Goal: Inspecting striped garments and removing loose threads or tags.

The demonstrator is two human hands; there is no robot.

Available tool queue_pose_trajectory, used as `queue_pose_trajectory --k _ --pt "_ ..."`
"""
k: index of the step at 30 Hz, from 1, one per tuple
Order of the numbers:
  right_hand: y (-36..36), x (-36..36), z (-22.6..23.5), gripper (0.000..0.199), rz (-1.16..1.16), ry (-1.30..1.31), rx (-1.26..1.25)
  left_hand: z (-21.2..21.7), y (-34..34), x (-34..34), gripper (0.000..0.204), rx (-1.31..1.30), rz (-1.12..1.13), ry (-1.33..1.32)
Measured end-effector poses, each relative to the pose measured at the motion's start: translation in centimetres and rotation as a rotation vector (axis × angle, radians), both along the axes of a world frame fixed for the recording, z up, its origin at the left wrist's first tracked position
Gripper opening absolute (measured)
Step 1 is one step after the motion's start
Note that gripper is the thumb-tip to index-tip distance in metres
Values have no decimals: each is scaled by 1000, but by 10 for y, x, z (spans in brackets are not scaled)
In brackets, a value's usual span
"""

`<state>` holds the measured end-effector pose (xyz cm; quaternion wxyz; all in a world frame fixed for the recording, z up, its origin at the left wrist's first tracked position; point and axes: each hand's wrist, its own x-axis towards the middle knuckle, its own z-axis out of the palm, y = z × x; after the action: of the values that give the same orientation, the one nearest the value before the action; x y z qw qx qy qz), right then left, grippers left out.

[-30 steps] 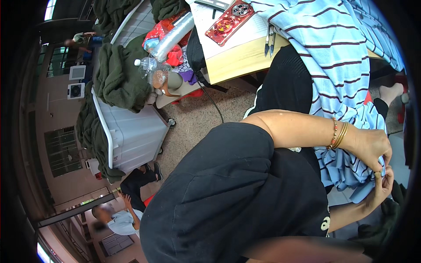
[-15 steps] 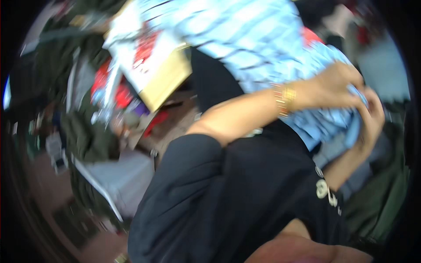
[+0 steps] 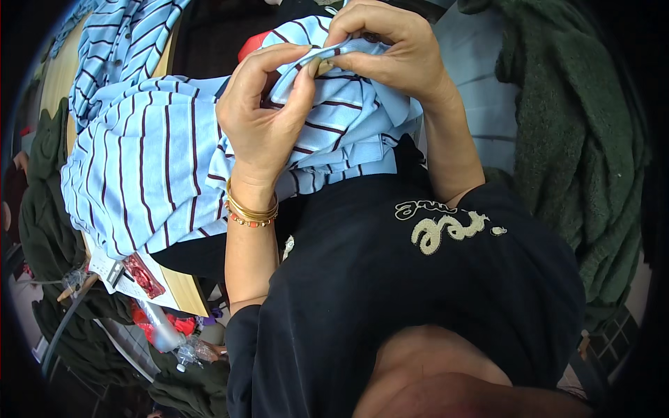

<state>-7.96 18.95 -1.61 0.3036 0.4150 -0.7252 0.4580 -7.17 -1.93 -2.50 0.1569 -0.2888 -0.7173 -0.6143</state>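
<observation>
A light blue knitted garment [image 3: 146, 160] with dark stripes lies bunched over my lap and stretches off to the left. My left hand [image 3: 268, 111], with gold-coloured bangles and a beaded bracelet at the wrist, pinches a folded edge of it between thumb and fingers. Close beside it, my right hand [image 3: 394, 52] grips the same edge, thumb and forefinger pressed together. The two thumbs nearly meet on the fabric. Folds and fingers partly hide the held part, so I cannot make out any small item there.
Dark green fabric [image 3: 578, 125] hangs at the right beside a grey surface [image 3: 474, 76]. Another striped piece with buttons [image 3: 125, 49] lies at the upper left. Papers and a red packet [image 3: 144, 276] lie on a wooden board [image 3: 185, 289]; below is a plastic bottle [image 3: 162, 329].
The view has swung, so my hands and the garment appear farther up and left. My hands, blurred together before, now show side by side, pinching the fabric edge.
</observation>
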Motion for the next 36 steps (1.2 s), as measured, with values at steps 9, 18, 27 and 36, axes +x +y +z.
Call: queue_pose_trajectory --k 9,18,27,36 --pt "-6 17 16 17 -31 -487 -128 3 -7 0 19 -6 -33 128" --pt "-8 15 9 16 -17 -287 -26 4 -4 2 19 -84 57 255" --pt "-5 8 3 17 -26 -49 -16 4 -1 8 17 35 49 -61" --pt "-5 25 15 17 -1 -583 -255 -4 -1 2 21 -80 -8 111"
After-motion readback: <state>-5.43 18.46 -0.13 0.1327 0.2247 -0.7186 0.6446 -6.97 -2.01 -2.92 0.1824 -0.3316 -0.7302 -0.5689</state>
